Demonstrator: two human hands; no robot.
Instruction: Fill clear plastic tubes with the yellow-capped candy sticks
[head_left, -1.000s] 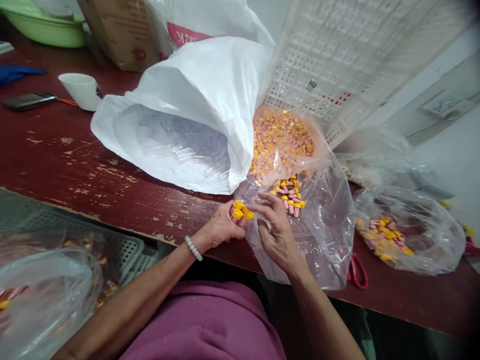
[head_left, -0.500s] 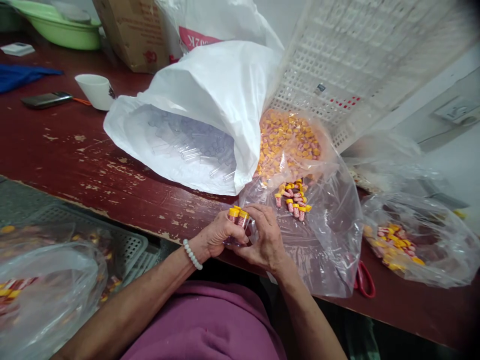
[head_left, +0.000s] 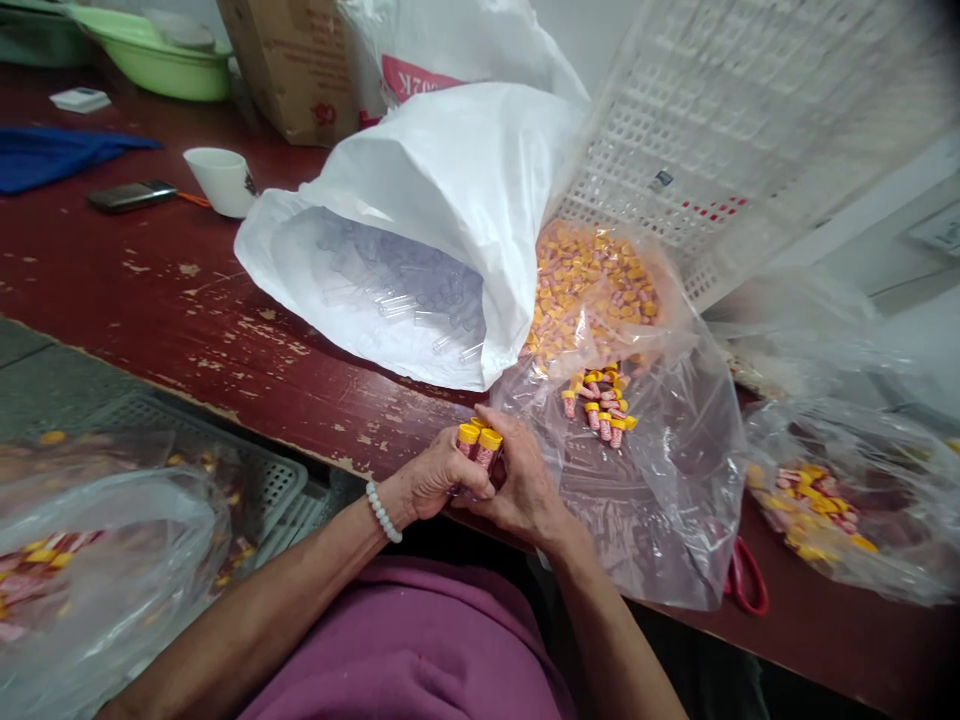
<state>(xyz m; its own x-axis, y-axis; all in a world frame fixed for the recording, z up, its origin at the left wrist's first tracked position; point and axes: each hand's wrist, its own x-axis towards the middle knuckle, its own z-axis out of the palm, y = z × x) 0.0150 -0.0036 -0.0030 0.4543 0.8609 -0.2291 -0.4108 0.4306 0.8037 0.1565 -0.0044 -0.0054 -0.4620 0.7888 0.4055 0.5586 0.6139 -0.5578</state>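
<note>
My left hand [head_left: 442,475], with a pale bead bracelet on its wrist, is closed around a small bunch of clear tubes with yellow caps [head_left: 486,445] and pink-speckled filling. Against the other side of the bunch, the fingers of my right hand [head_left: 525,485] are curled; the tubes' lower ends are hidden by both hands. Just beyond lies an open white sack [head_left: 450,150] with clear empty tubes [head_left: 405,300] inside. To its right, a clear plastic bag [head_left: 652,520] carries loose yellow caps with short pink-speckled bodies [head_left: 606,415], and a larger heap of them [head_left: 589,280].
A white perforated crate [head_left: 720,130] leans behind the bags. Red-handled scissors [head_left: 748,580] lie by another clear bag [head_left: 900,540] at right. A cup [head_left: 223,185], a phone [head_left: 131,196] and a green basin [head_left: 161,65] stand left. Bagged filled tubes [head_left: 45,570] sit lower left.
The view has shifted, so the table's things appear slightly farther right. Both hands stay together at the capped tubes, with the right fingers drawn a little closer around them.
</note>
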